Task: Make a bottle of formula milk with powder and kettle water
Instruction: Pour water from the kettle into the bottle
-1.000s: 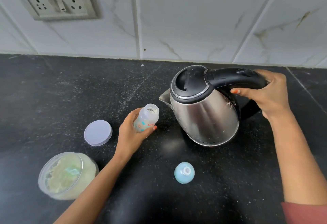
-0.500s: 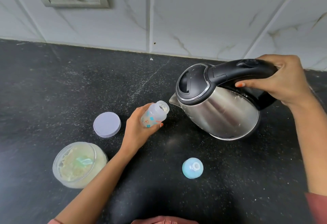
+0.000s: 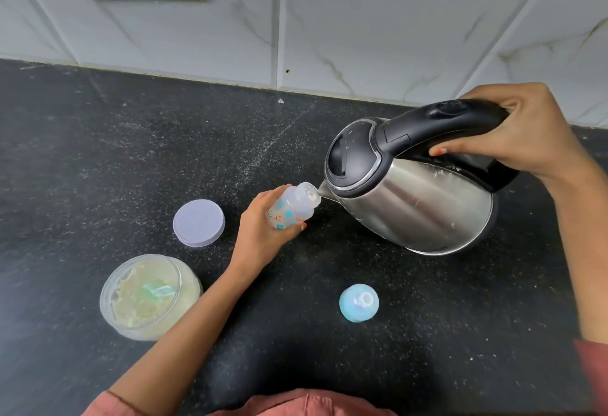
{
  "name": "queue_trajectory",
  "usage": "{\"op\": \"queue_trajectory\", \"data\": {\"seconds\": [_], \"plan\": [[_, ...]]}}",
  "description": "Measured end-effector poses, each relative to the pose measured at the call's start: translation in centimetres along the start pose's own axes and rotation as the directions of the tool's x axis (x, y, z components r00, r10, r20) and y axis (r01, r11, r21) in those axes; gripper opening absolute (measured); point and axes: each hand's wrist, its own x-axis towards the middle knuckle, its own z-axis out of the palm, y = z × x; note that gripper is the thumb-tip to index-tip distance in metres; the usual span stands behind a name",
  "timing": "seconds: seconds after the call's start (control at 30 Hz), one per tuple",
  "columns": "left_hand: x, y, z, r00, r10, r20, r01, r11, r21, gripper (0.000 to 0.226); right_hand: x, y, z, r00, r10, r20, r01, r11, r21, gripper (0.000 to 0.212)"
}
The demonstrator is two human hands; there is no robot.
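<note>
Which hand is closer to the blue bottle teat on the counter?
Left. The left hand, holding the bottle, is just up-left of the teat; the right hand grips the kettle handle, farther up-right.

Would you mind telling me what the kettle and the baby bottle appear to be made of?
Kettle: brushed stainless steel body by its streaky reflections, with a matte black lid and handle, probably plastic. Baby bottle: translucent, cloudy plastic by the look, with small coloured prints; glass seems unlikely, though not excluded.

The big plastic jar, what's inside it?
The open jar holds pale yellowish powder with a blue-green scoop lying on it. What is under the powder is hidden.
</note>
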Motion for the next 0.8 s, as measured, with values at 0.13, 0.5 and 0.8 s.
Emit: {"op": "queue_trajectory", "data": {"seconds": [0.13, 0.5, 0.8], "plan": [[-0.1, 0.0, 0.1, 1.0, -0.007, 0.015, 0.007, 1.0, -0.002, 0.063, 0.1, -0.5, -0.4, 1.0, 0.003, 0.024, -0.003, 0.999, -0.035, 0.043], [-0.2, 0.4, 0.3, 0.999, -0.006, 0.039, 0.005, 1.0, 0.015, 0.063, 0.3, -1.9, -1.1, 0.998, -0.015, 0.058, 0.019, 0.998, -0.06, 0.035], [-0.2, 0.6, 0.4, 0.999, 0.004, 0.047, -0.005, 1.0, 0.019, 0.064, 0.4, -2.3, -1.0, 0.997, -0.012, 0.073, 0.018, 0.996, -0.088, 0.039]]}}
